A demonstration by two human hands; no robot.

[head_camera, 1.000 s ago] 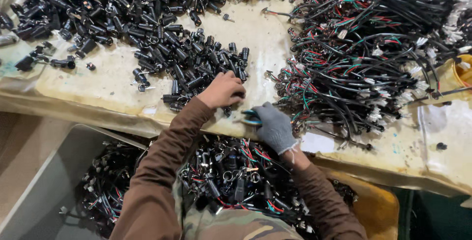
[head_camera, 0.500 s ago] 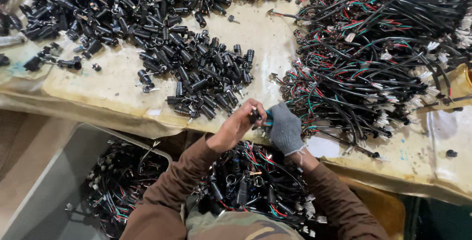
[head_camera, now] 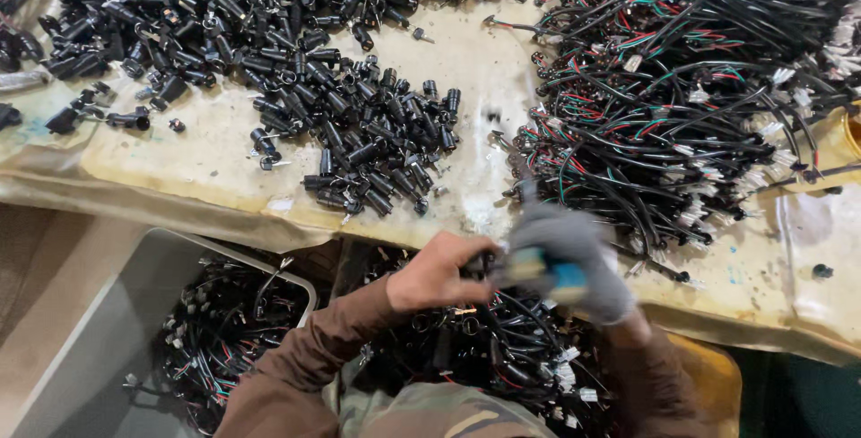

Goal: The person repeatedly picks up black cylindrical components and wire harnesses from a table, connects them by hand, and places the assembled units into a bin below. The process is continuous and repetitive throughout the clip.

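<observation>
At lower centre, the bare left hand [head_camera: 437, 269] pinches a small black plastic connector [head_camera: 476, 265] against the grey-gloved right hand [head_camera: 567, 257], whose blurred fingers close on a blue tool [head_camera: 547, 277]. A slip could drop it into the wire-filled lap pile [head_camera: 502, 357].

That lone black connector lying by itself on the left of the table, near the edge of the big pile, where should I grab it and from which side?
Pinch the connector across its long barrel, coming straight down from above. It lies flat on the table, pointing left to right, with bare surface in front and behind, so fingers fit on both long sides. The pile lies well to its right, out of the way.
</observation>
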